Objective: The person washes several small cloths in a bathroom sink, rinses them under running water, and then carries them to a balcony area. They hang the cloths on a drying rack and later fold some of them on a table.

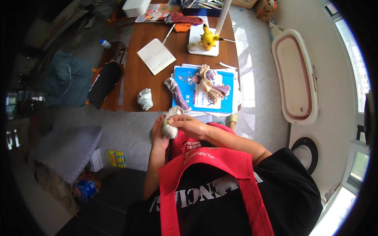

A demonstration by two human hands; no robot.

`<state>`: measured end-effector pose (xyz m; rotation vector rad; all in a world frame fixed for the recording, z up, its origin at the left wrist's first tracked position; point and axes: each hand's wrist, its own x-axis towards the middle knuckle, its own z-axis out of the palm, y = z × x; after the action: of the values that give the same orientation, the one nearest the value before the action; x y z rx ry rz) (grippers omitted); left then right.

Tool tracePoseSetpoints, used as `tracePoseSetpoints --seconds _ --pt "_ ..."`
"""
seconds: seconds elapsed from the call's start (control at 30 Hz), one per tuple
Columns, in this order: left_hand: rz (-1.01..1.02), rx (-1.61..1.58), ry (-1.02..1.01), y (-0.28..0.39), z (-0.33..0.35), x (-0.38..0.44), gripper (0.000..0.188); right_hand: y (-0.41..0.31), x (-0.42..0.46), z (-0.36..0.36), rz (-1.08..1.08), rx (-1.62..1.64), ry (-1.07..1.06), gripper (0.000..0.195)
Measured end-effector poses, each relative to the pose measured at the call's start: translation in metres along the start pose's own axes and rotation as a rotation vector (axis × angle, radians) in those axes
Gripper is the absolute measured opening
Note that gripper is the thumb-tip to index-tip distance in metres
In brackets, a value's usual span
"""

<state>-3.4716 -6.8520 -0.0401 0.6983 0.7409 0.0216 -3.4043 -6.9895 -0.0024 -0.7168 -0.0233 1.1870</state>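
Observation:
A pale, off-white sock [170,130], partly bunched, hangs between my two hands in front of the table's near edge. My left hand [159,136] cups it from the left side. From the right, the fingertips of my right hand [189,125] pinch its middle, where a green patch shows. A rolled pale sock [145,99] sits alone on the wooden table. Near it lies a purple sock [180,96] with a light end, partly over a blue book [184,81]. Beige and purple socks [210,85] lie twisted together on that book.
On the wooden table [133,59] are an open notebook [156,56], a yellow plush toy [208,39] on a white lamp base [203,53], and a dark red sock [186,19]. A chair with black cloth [105,82] stands left; a folding baby bathtub [295,76] leans against the right wall.

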Motion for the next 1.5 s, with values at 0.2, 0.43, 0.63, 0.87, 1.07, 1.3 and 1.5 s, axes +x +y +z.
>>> tracePoseSetpoints --seconds 0.2,0.43,0.63,0.87,1.07,1.3,1.5 --pt "0.647 0.964 -0.017 0.048 0.029 0.041 0.03 -0.03 0.015 -0.027 -0.749 -1.066 0.379 0.019" --pt "1.024 1.472 0.024 0.069 0.008 0.103 0.01 -0.067 -0.022 -0.154 -0.712 -1.637 1.141 0.03" --pt "0.838 1.437 -0.203 0.024 0.034 0.082 0.023 -0.073 -0.049 -0.197 -0.615 -1.507 1.125 0.01" --pt "0.89 1.643 -0.212 -0.013 0.029 0.082 0.02 -0.108 -0.057 -0.104 -0.918 -0.733 1.067 0.013" --pt "0.081 0.192 -0.431 0.039 0.081 0.023 0.022 -0.101 -0.074 -0.053 -0.824 -0.933 0.769 0.019" --pt "-0.027 -0.27 -0.749 0.071 0.087 -0.035 0.038 -0.087 -0.069 0.007 -0.377 -0.816 0.237 0.035" --pt "0.527 0.271 -0.582 0.095 0.102 -0.075 0.053 -0.088 -0.081 0.011 -0.363 -0.575 0.33 0.013"
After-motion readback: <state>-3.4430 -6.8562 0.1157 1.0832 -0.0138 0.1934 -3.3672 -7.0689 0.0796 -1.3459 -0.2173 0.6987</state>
